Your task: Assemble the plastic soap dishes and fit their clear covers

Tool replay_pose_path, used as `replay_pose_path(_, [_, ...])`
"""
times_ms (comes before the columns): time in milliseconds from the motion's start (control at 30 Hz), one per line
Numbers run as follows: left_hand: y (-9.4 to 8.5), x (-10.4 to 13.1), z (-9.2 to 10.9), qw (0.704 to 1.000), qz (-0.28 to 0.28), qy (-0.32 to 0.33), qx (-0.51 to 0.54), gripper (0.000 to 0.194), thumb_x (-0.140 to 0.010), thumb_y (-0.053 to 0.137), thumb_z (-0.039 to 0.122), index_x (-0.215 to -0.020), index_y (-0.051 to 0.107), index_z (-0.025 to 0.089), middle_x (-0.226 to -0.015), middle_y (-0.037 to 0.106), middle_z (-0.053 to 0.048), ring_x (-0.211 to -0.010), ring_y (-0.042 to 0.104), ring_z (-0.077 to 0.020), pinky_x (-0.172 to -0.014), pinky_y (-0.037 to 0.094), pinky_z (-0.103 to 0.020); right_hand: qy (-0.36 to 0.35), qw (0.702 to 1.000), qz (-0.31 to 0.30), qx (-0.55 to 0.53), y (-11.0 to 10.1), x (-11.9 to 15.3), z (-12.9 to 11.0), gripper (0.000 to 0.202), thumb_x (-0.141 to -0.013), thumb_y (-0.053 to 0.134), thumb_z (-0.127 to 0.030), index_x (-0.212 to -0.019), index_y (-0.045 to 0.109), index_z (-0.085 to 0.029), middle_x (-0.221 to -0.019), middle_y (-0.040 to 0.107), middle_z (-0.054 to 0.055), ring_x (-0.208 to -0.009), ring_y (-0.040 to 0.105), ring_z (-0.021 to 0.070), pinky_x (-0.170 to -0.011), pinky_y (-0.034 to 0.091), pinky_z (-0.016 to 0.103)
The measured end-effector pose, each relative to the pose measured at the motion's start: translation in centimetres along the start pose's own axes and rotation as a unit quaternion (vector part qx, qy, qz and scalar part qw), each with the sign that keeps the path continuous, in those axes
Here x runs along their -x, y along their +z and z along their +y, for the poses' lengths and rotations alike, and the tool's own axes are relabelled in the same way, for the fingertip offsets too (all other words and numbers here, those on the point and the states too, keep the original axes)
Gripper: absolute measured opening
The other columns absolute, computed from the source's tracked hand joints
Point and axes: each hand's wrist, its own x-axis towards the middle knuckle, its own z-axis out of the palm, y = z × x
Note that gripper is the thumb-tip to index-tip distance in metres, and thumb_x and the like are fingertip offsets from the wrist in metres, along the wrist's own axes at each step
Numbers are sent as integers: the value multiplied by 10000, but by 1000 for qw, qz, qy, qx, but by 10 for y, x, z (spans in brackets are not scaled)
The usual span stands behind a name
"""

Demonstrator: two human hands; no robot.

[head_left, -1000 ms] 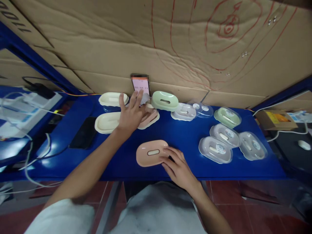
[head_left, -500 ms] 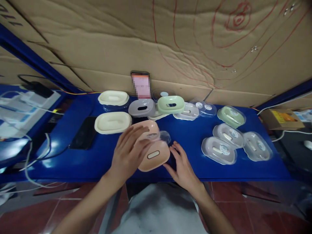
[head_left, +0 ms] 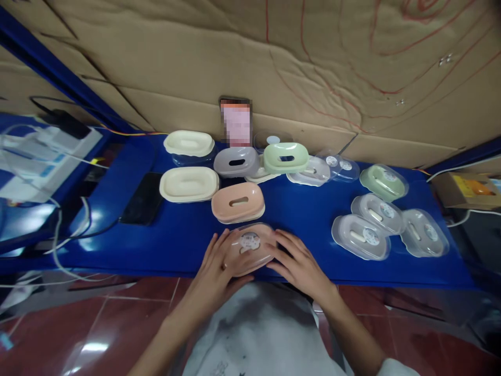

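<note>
Near the front edge of the blue table lies a pink soap dish [head_left: 245, 267] with a clear lid [head_left: 258, 230] over it, a round printed sticker on top. My left hand [head_left: 219, 267] grips its left side, fingers bent over the lid and thumb at the near edge. On the right side, my right hand [head_left: 300, 265] holds the lid's rim with its fingertips. Just behind sits another pink soap dish [head_left: 254, 194] with a slot in its middle and a cream part under it. Whether the lid is fully seated I cannot tell.
Cream dishes [head_left: 189, 184], a grey dish [head_left: 250, 156] and a green dish [head_left: 297, 152] stand along the back. Lidded dishes [head_left: 362, 237] are grouped at the right. A phone [head_left: 237, 122] leans on the cardboard; a black phone [head_left: 141, 198] and cables lie left.
The clear lid has come over the front pink dish, and both hands have closed in on its sides. My left hand has left the rear pink dish. The view has shifted slightly.
</note>
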Motion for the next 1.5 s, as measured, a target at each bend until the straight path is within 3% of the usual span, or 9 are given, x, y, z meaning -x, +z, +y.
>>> replay_pose_path(167, [17, 18, -3, 998, 51, 16, -25, 805, -957, 776, 203, -1654, 374, 225, -1607, 554, -179, -1580, 416, -386, -1200, 525, -581, -62, 997, -34, 32, -1, 4, -2, 554, -1065, 558, -90, -1577, 531, -301, -1611, 559, 77, -1595, 393, 262, -1222, 522, 477])
replay_pose_path(300, [20, 18, -7, 997, 65, 34, -17, 767, -956, 785, 231, -1630, 420, 223, -1591, 567, -182, -1541, 480, -385, -1168, 555, -592, -48, 996, -53, 49, 1, -4, -2, 565, -1058, 644, -222, -1601, 505, -289, -1697, 445, 119, -1649, 269, 335, -1241, 481, 560])
replay_pose_path(500, [13, 8, 1, 999, 43, 18, 18, 577, -1018, 698, 268, -1563, 509, 250, -1605, 550, -174, -1545, 470, -400, -1139, 567, -605, -18, 996, -66, 53, -5, -1, -2, 556, -1073, 628, -284, -1613, 500, -313, -1687, 463, 121, -1601, 387, 313, -1211, 522, 512])
replay_pose_path(633, [4, -14, -1, 999, 39, 21, 17, 593, -1031, 669, 290, -1592, 478, 258, -1666, 463, -203, -1587, 402, -396, -1200, 484, -620, 54, 995, -26, 83, -18, 19, 10, 588, -1075, 620, -306, -1638, 457, -352, -1671, 481, 116, -1549, 463, 343, -1185, 527, 596])
replay_pose_path(767, [-1, -42, -22, 988, 113, -78, -64, 680, -1017, 672, 242, -1645, 412, 283, -1695, 432, -197, -1590, 390, -411, -1236, 378, -657, 174, 971, 65, 149, -24, 26, 19, 729, -1077, 583, -246, -1726, 263, -327, -1780, 265, 137, -1626, 295, 420, -1216, 422, 725])
replay_pose_path(833, [0, -52, -31, 983, 110, -103, -102, 617, -1016, 681, 271, -1600, 483, 263, -1685, 449, -202, -1570, 414, -436, -1228, 357, -670, 185, 967, 81, 158, -22, 22, 16, 781, -1074, 581, -239, -1744, 186, -319, -1803, 185, 137, -1636, 255, 436, -1226, 385, 748])
replay_pose_path(1033, [0, -51, -20, 992, 81, -70, -64, 214, -1034, 654, 208, -1246, 675, 230, -1253, 772, -102, -1190, 722, -288, -1020, 517, -455, 96, 991, -1, 97, -5, 0, -6, 725, -1088, 562, -258, -1732, 234, -306, -1748, 351, 131, -1593, 377, 364, -1238, 429, 646])
replay_pose_path(1333, [-5, -24, -11, 971, 180, -157, 25, 274, -1024, 654, 185, -1292, 625, 236, -1235, 748, -91, -1183, 703, -254, -1004, 540, -405, 44, 998, -37, 28, 18, -21, -14, 641, -1098, 546, -292, -1696, 317, -273, -1672, 477, 137, -1555, 451, 329, -1248, 447, 600])
replay_pose_path(1500, [0, -28, -4, 990, 110, -80, -25, 257, -1009, 667, 161, -1254, 664, 235, -1233, 774, -89, -1179, 714, -267, -1024, 501, -428, 123, 990, 66, 8, 18, -11, -11, 704, -1081, 585, -287, -1710, 271, -287, -1701, 418, 159, -1568, 439, 327, -1208, 509, 563])
